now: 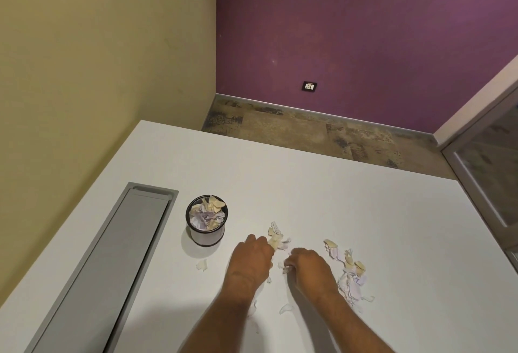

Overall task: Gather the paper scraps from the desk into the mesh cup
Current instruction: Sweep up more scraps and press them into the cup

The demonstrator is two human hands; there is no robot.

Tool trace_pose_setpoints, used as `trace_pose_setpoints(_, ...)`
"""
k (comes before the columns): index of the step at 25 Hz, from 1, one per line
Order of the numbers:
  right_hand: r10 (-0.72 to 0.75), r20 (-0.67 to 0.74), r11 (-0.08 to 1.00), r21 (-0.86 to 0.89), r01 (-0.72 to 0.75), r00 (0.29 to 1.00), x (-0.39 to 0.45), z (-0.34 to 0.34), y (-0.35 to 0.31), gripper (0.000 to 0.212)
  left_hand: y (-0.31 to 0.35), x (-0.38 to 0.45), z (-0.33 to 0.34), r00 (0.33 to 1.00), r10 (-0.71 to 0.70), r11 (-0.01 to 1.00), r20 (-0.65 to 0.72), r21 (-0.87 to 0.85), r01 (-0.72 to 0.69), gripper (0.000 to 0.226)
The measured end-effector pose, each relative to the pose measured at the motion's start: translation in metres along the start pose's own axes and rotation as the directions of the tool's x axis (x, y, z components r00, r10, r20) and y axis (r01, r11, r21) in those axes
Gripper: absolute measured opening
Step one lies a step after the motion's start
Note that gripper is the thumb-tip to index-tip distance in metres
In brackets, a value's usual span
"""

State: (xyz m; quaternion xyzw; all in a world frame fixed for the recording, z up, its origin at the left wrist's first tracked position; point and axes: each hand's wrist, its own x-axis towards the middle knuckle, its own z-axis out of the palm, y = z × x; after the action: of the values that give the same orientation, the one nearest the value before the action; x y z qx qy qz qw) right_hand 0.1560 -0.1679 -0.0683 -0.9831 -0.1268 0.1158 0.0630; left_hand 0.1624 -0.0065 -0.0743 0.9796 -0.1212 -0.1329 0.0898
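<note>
White desk (pixel 308 184) fills the lower frame, with a yellow wall at upper left, a purple wall at upper right and one wall socket (pixel 309 86) low on it.

At lower centre both hands work palm down. The left hand (pixel 252 254) curls over a small clump of scraps (pixel 277 242) at its fingertips, touching them; whether it has actually pinched them I cannot tell. The right hand (pixel 307 264) is curled with fingertips drawn together on a small bit of paper, seemingly pinched.

These scraps look feather-light, limp and thin, likely to slide flat on the smooth top, so raking them into a heap and pinching the bunch should work better than picking at edges.

Loose paper lies in roughly three groups: the clump by the left hand, a longer trail (pixel 350 274) at lower right, and a few stray bits, one (pixel 201 265) below the cup. One mesh cup (pixel 206 221), left of centre, already sits nearly full. One grey cable tray (pixel 112 254) runs along the left.
</note>
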Motion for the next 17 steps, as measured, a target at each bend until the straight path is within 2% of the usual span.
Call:
trace_pose_setpoints(4, 0.000, 0.040, 1.000, 0.030, -0.001, 0.999, -0.006, 0.004, -0.001, 0.023, -0.005, -0.010, 0.004, 0.998, -0.064, 0.990, 0.021, -0.123, 0.066, 0.029)
trace_pose_setpoints(8, 0.124, -0.024, 0.935, 0.337, -0.108, 0.992, -0.010, -0.007, -0.008, 0.034, -0.005, -0.019, 0.005, 0.993, -0.109, 0.982, 0.037, -0.152, 0.114, 0.026)
trace_pose_setpoints(10, 0.211, -0.035, 0.804, 0.575, -0.153, 0.977, -0.007, -0.018, -0.014, 0.033, -0.007, -0.026, 0.004, 0.992, -0.119, 0.983, 0.042, -0.138, 0.124, 0.025)
trace_pose_setpoints(12, 0.285, 0.008, 0.599, 0.779, -0.185, 0.958, -0.002, -0.031, -0.021, 0.028, -0.011, -0.036, 0.001, 0.990, -0.135, 0.976, 0.037, -0.166, 0.139, 0.025)
trace_pose_setpoints(15, 0.303, 0.056, 0.364, 0.916, -0.170, 0.951, 0.008, -0.048, -0.031, 0.017, -0.013, -0.054, -0.017, 0.987, -0.159, 0.946, -0.022, -0.291, 0.145, 0.026)
trace_pose_setpoints(17, 0.292, 0.082, 0.317, 0.932, -0.177, 0.953, 0.012, -0.051, -0.037, 0.018, -0.015, -0.066, -0.038, 0.975, -0.183, 0.903, -0.123, -0.414, 0.118, 0.022)
